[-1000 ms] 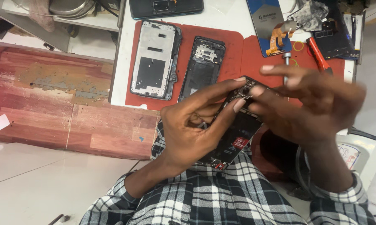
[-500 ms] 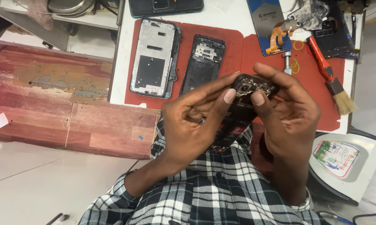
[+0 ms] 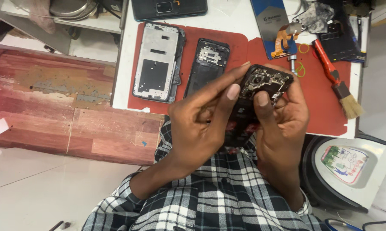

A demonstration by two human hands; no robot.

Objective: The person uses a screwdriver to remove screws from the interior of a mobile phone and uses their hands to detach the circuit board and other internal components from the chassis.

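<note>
Held part: a dark opened phone body with bare circuit board and camera module (image 3: 261, 92), raised over the near edge of the red rubber work mat (image 3: 261, 51), near its right half.
Left hand (image 3: 201, 124): fingers wrapped round the phone's left side, thumb tip on the board.
Right hand (image 3: 282, 124): grasping the right edge, thumb pressing beside the camera.
Doing it well: likely steady the frame with both palms, press lightly, keep thumbs off connectors.
Hidden: the phone's lower half behind the hands; any small part under the thumbs cannot be told.
</note>
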